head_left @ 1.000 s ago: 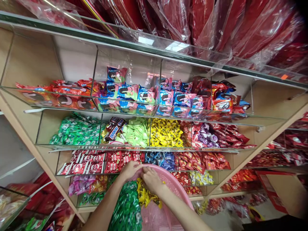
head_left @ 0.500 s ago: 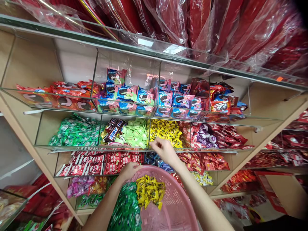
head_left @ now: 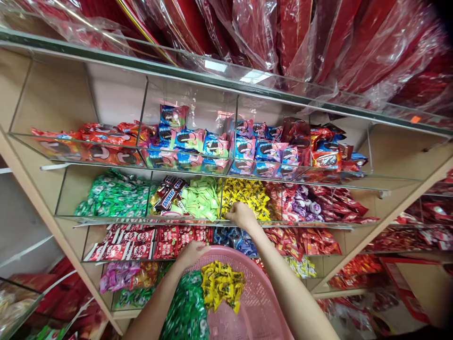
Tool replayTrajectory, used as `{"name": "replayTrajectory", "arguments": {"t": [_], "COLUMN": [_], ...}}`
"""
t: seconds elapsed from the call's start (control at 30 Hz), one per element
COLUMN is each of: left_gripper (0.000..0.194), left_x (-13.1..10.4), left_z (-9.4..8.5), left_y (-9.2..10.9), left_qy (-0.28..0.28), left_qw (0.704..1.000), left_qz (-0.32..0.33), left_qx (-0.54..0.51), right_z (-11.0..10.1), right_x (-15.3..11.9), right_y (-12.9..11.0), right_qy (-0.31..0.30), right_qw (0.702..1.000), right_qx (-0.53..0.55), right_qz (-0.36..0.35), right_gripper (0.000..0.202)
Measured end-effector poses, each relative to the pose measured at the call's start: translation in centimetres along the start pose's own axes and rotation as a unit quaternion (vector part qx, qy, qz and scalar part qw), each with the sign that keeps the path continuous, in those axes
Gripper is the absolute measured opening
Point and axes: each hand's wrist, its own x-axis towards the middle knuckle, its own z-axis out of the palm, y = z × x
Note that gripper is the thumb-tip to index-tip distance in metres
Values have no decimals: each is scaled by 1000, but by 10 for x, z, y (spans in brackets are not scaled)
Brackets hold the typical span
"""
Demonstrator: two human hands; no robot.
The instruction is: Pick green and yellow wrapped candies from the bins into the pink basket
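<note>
My left hand (head_left: pixel 193 252) is closed on the upper left rim of a pink plastic basket (head_left: pixel 262 283). Inside the basket lie green-wrapped candies (head_left: pixel 187 307) on the left and a pile of yellow-wrapped candies (head_left: pixel 222 285) beside them. My right hand (head_left: pixel 241 216) is at the front edge of the shelf bin of yellow candies (head_left: pixel 247 191), its fingers bent together; what they pinch, if anything, is too small to make out.
Glass-fronted shelves hold green candies (head_left: pixel 115 193), Snickers bars (head_left: pixel 170 196), pale green packets (head_left: pixel 201 196) and purple-white candies (head_left: pixel 306 203). Cookie packs (head_left: pixel 189 139) sit above. A glass shelf edge (head_left: pixel 198 78) runs below plastic-wrapped red items (head_left: pixel 247 28).
My right hand has moved slightly right and down against the yellow candy bin, and its fingers have drawn together. The view has shifted a little; my left hand stays at the basket rim.
</note>
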Motion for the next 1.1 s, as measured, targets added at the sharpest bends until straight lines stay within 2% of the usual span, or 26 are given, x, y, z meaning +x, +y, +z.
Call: {"name": "replayTrajectory", "arguments": {"t": [0.2,0.37,0.43,0.53,0.63,0.7,0.8,0.93,1.1], "left_gripper": [52,50,51,52,53,53,54,54,55], "left_x": [-2,-3,-3,-3,-1,0,1,1,0], "left_z": [-1,-2,-2,-2,0,1,3,4,4], "left_y": [4,8,8,7,5,3,1,-1,-1], "left_qy": [-3,-4,-3,-5,-5,0,6,15,18], "left_qw": [1000,1000,1000,1000,1000,1000,999,999,999], "left_qz": [4,0,0,-1,-7,-13,-21,-26,-32], "left_qx": [-4,-7,-7,-13,-20,-23,-29,-29,-32], "right_z": [-3,-10,-17,-27,-27,-16,13,55,83], "right_x": [-7,-14,-22,-45,-75,-90,-100,-93,-80], "right_y": [0,7,9,9,6,6,14,32,38], "right_qy": [23,85,132,191,164,116,47,-10,-34], "right_qw": [999,996,986,955,931,929,937,939,923], "right_qx": [-24,23,63,118,147,139,61,-64,-143], "right_qz": [6,-30,-78,-192,-291,-323,-341,-336,-355], "right_gripper": [13,16,18,19,17,17,20,24,18]}}
